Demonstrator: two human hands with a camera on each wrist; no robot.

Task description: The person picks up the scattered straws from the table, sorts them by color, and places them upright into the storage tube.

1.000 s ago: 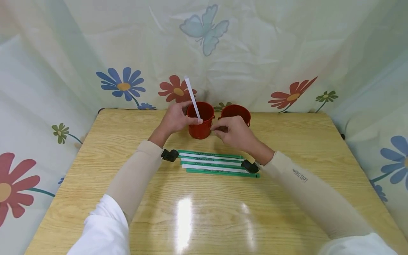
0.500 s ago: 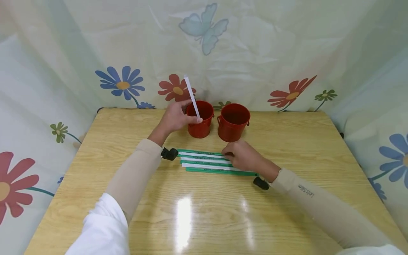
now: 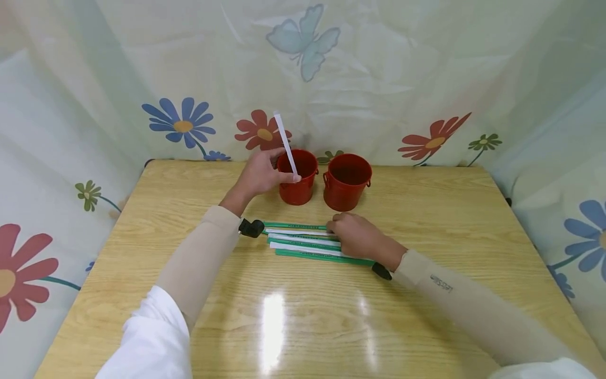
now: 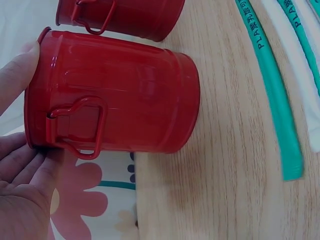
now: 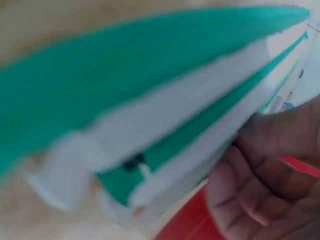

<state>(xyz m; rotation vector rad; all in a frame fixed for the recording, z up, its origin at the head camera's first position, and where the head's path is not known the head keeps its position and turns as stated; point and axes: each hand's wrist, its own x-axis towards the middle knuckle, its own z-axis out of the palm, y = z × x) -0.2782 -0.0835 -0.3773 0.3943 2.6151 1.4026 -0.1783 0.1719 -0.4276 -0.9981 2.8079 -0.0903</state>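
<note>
My left hand (image 3: 260, 173) grips the left red bucket (image 3: 297, 193) at its rim, with the thumb on the near side and the fingers behind. A white straw (image 3: 285, 139) leans up out of that bucket. In the left wrist view, the bucket's wire handle (image 4: 80, 127) hangs against its side. Over the right part of a row of green and white wrapped straws, my right hand (image 3: 362, 238) pinches a white straw (image 3: 298, 232) near the row's far edge. That hand covers the right ends of several straws in the head view.
A second red bucket (image 3: 344, 197) stands upright just right of the first. Green straws (image 3: 322, 257) with dark printing lie among white ones on the wooden table (image 3: 227, 316). A flower-printed curtain (image 3: 369, 95) hangs right behind the table's back edge.
My right hand has come down from in front of the right bucket to the straws and now pinches a white one, which has shifted slightly. My left hand has stayed on its bucket.
</note>
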